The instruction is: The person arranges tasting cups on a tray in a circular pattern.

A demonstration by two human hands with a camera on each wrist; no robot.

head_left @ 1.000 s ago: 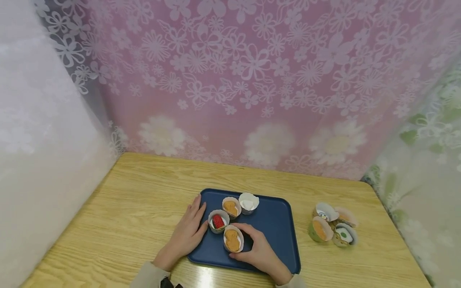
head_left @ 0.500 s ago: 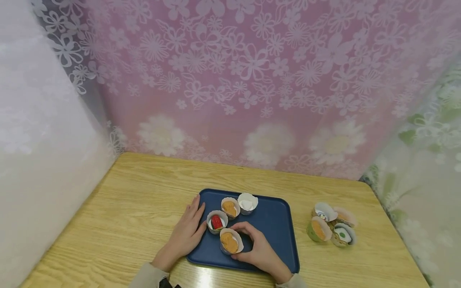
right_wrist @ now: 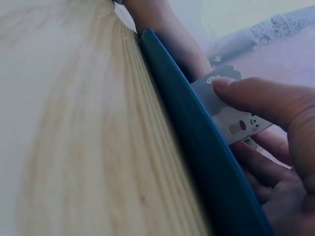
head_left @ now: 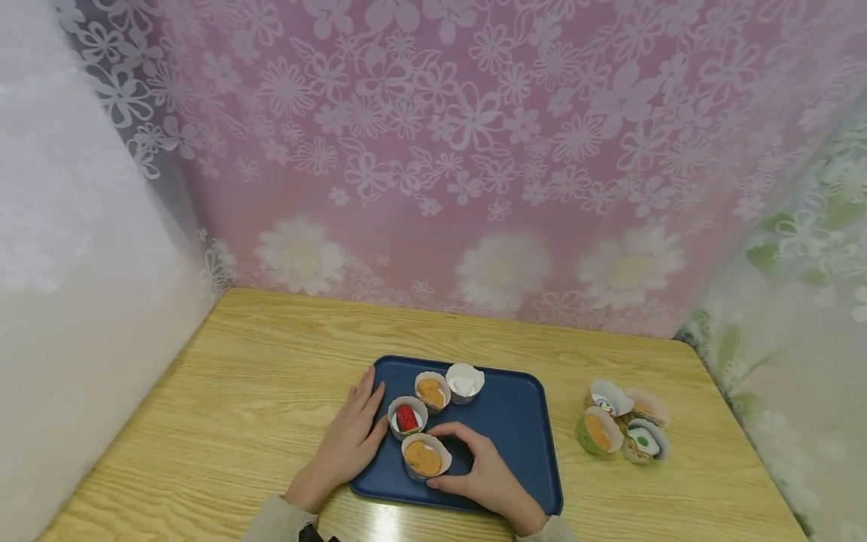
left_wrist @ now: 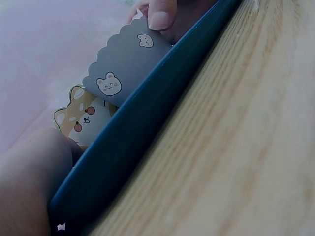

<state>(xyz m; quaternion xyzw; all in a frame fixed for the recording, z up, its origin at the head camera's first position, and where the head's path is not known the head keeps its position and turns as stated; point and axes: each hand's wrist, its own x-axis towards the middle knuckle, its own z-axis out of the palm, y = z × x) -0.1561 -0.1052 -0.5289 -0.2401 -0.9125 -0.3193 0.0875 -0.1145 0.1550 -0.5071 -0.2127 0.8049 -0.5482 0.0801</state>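
Note:
In the head view my right hand [head_left: 484,470] holds a paper-cup cupcake [head_left: 424,458] with a tan top, its thumb at the near side and its index finger at the far side. The right wrist view shows the thumb on the grey printed wrapper [right_wrist: 231,115]. My left hand [head_left: 347,433] rests with straight fingers along the left edge of the blue tray [head_left: 518,436]. Close to its thumb stands a cupcake with a red top [head_left: 407,418]. Behind are another tan-topped cupcake [head_left: 430,391] and a white-topped one [head_left: 464,384].
Right of the tray, several more cupcakes [head_left: 599,433] stand clustered on the wooden table [head_left: 291,339]. A pink floral curtain [head_left: 433,150] hangs behind the table, with pale cloth [head_left: 88,263] on the left and a green-patterned one [head_left: 799,361] on the right.
The held tan-topped cupcake has shifted a little left across the near part of the tray and turned slightly. The left hand has stayed in place at the tray's edge.

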